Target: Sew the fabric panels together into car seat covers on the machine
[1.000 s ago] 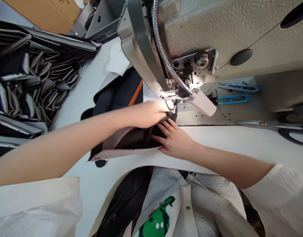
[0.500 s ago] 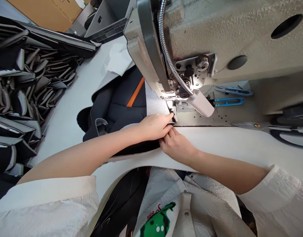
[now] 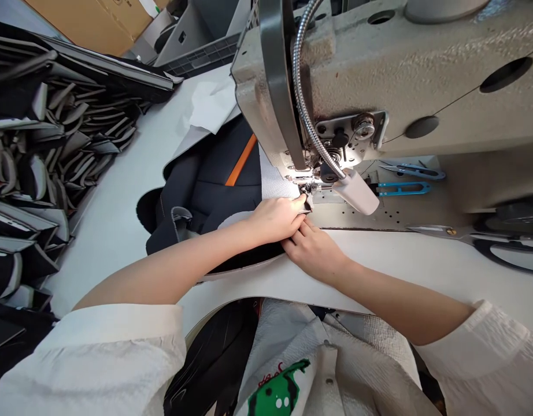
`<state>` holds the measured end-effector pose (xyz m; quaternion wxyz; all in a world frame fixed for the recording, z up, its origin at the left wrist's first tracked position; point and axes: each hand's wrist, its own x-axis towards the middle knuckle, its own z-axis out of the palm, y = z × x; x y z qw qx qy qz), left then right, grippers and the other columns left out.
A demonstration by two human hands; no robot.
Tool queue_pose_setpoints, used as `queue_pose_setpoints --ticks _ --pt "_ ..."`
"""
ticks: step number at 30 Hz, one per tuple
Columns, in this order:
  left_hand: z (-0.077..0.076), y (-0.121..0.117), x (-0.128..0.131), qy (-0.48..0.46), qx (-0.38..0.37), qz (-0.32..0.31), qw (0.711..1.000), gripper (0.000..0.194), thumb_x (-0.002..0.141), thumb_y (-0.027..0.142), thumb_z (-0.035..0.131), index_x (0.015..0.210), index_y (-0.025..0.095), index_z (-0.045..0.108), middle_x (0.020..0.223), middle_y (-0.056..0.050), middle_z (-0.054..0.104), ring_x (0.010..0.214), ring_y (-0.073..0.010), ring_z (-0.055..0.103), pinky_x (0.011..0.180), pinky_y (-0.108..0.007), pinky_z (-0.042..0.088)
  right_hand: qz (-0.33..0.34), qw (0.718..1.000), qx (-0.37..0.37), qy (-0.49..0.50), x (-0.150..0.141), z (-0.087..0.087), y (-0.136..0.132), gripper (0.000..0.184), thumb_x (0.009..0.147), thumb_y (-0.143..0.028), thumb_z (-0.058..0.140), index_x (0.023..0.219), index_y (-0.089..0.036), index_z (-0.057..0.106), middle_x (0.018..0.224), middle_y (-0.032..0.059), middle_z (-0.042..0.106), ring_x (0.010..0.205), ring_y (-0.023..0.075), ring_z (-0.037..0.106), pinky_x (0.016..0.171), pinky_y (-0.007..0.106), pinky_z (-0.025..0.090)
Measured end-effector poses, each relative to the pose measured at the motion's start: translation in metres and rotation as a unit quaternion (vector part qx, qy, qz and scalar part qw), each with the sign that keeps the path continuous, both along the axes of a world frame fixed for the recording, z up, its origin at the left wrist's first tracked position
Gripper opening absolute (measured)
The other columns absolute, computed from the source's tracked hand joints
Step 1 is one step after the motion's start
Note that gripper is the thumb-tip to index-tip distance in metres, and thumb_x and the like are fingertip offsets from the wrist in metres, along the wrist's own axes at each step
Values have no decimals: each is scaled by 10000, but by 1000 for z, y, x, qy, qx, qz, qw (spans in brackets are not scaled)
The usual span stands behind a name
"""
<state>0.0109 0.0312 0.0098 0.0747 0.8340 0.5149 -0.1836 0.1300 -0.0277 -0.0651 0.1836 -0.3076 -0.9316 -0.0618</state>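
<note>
Under the lit needle area of a sewing machine (image 3: 301,75) lies the edge of a dark padded fabric piece (image 3: 218,167) with an orange strip and a light grey backing. My left hand (image 3: 277,218) presses on that edge just in front of the presser foot, its thumb and fingers closed on the fabric. Close below it, my right hand (image 3: 312,249) has its fingers bent together at the fabric's near edge, touching my left fingertips. What lies under both sets of fingertips is partly hidden.
Blue thread snips (image 3: 405,188) lie on the machine bed, with a second pair behind. Large scissors (image 3: 457,232) rest at the right. Dark, grey-edged fabric pieces (image 3: 88,124) are stacked on the left. A grey crate (image 3: 210,49) stands at the back, near a cardboard box (image 3: 97,23).
The view has shifted slightly, so the machine appears a little lower and further right. Both hands keep their hold at the fabric edge by the needle, with little movement.
</note>
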Motion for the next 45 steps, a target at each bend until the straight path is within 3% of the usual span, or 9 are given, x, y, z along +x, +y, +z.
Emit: queue_pose_setpoints --ticks 10,14,19,25,33,35,40,42,45 --pt "0 -2 -1 22 31 -3 999 503 932 354 326 1410 207 381 994 -83 705 897 -262 672 730 -334 500 15 999 11 -30 3 7 5 299 873 -65 445 1044 -69 690 1008 217 681 988 305 632 957 498 462" --pt "7 3 5 6 0 13 1000 394 915 373 372 1265 258 511 935 -64 704 865 -267 670 701 -334 501 31 999 24 -29 11 9 5 327 874 -44 417 1095 -19 657 1027 239 664 996 306 628 954 490 467" --pt "0 -2 14 -18 25 39 999 345 925 315 379 1200 194 548 1009 -104 672 904 -270 656 746 -351 506 66 997 27 -13 28 6 7 330 884 -49 412 1120 -29 642 1053 205 657 1070 294 597 1002 466 448" --pt "-14 -3 12 -21 89 10 996 318 941 266 369 1145 175 595 1219 -139 549 951 -232 624 755 -314 500 48 998 -23 42 34 -1 13 285 899 -63 435 1087 -48 649 1153 190 622 1212 288 505 1047 415 417" --pt "-19 0 10 -5 107 -3 994 306 928 220 408 1146 178 618 1147 -119 591 919 -231 621 741 -320 495 83 989 -65 101 38 1 18 251 885 -76 422 893 -129 667 1016 141 668 1070 242 562 955 381 444" --pt "-21 0 8 -14 112 -5 994 303 931 240 414 1143 178 622 1127 -116 603 916 -236 625 742 -324 498 59 984 -100 133 43 2 20 255 869 -75 416 887 -155 658 967 101 682 976 209 587 851 317 468" --pt "-23 -1 4 -30 115 -31 992 317 941 246 386 1126 160 627 997 -114 643 901 -250 636 725 -331 501 -140 971 -97 165 49 -2 35 340 857 -86 416 1104 -173 632 876 69 662 860 208 568 726 289 416" --pt "-23 -1 4 -26 107 -39 993 317 932 199 371 1093 148 639 953 -113 652 865 -245 644 712 -328 498 -165 974 -73 137 47 -4 40 440 852 -87 429 1259 -180 569 883 79 644 870 222 551 742 300 400" --pt "-22 -3 5 -28 97 -39 994 313 930 183 367 1086 147 636 933 -108 661 841 -237 652 701 -318 495 -180 976 -58 104 43 -5 45 441 865 -129 444 1287 -189 555 845 79 612 819 220 536 711 306 385"
